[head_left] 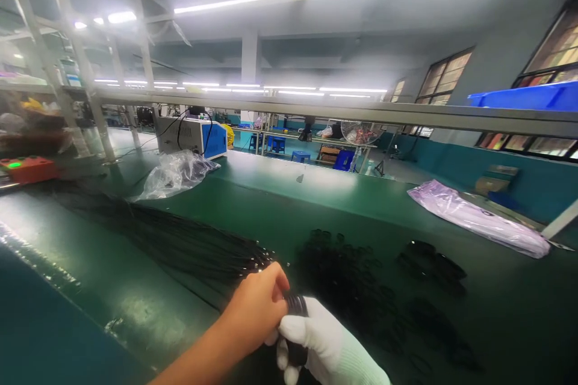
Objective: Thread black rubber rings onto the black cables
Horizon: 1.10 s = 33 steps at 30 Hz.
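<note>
Tightly, a black ribbed bundle is gripped over a cluttered green bench

A black ribbed bundle [297,307] is held low in front of the body by the gloved right hand [323,337], whose thumb and fingers are wrapped around it and pressed against its sides. Whether it is formed of stacked rings or of one coil cannot be told. The bare left hand [259,301] is set right against the bundle's left side, its fingers curled; their tips are partly hidden, so whether anything is pinched cannot be told.

Just behind the left hand, a spread of black cables [189,246] is laid out across the green bench [271,198], and some of its bright tips are covered by that hand. Beyond the right hand, the bench is taken up by a loose scatter of black rings [338,267], with dark packets [431,264] lying to its right. Farther off, a lilac wrapped package [478,216] is stretched along the right side. On the left, a crumpled clear bag [178,174] is left in front of a blue-and-white machine [192,135], and an orange box [29,169] is lit by a green lamp. The background is crossed by a long shelf rail [316,103], above which a blue bin [528,96] is seen.
</note>
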### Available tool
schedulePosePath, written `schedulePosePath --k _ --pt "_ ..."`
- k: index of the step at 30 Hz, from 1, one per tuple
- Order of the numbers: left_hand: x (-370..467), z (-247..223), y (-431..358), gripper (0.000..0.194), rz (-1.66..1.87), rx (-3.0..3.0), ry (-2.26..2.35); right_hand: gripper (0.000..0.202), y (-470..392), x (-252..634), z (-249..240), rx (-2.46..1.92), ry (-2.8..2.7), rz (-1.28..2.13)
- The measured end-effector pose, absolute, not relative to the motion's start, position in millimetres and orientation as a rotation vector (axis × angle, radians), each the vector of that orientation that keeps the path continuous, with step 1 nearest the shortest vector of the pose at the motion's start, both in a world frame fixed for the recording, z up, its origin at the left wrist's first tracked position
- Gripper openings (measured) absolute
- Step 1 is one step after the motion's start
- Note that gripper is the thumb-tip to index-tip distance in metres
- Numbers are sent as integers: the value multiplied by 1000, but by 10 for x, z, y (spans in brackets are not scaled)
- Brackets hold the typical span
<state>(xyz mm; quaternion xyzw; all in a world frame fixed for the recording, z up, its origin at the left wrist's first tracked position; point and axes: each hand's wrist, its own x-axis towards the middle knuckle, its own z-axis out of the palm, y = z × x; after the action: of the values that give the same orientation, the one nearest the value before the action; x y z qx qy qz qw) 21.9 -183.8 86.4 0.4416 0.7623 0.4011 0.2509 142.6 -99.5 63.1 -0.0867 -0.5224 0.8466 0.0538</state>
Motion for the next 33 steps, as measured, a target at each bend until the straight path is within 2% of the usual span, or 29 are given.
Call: schedulePosePath --k 3,7,9,13,22,25,27,29,31,33 --pt "289 795 -1950 15 1149 1368 2131 32 -1000 1407 592 -389 -1342 2624" --pt "398 659 -2115 8 1050 1735 2057 23 -1002 1391 560 -193 -1206 2654" --pt "373 676 -2150 7 1106 1699 1972 26 -973 1420 561 -211 -1160 2752" --pt "237 824 -2095 18 1264 1359 1928 39 -901 1516 602 -309 -1262 2909" --pt "380 531 -1856 18 1164 1399 2208 24 -996 1451 461 -287 -1551 2737" --pt "269 538 -1845 16 1171 1350 2102 20 -896 1489 502 -432 -1602 2684" --pt "116 593 -1820 22 1208 1305 2008 23 -739 1587 591 -650 -1438 2553" --pt "-24 630 -1762 19 1206 1314 2053 33 -550 1720 689 -760 -1186 2359" --pt "-84 606 -1671 12 1090 1423 2155 38 -392 1837 753 -797 -1069 2235" --pt "-49 520 -1559 13 881 1573 2197 39 -309 1903 770 -819 -1073 2199"
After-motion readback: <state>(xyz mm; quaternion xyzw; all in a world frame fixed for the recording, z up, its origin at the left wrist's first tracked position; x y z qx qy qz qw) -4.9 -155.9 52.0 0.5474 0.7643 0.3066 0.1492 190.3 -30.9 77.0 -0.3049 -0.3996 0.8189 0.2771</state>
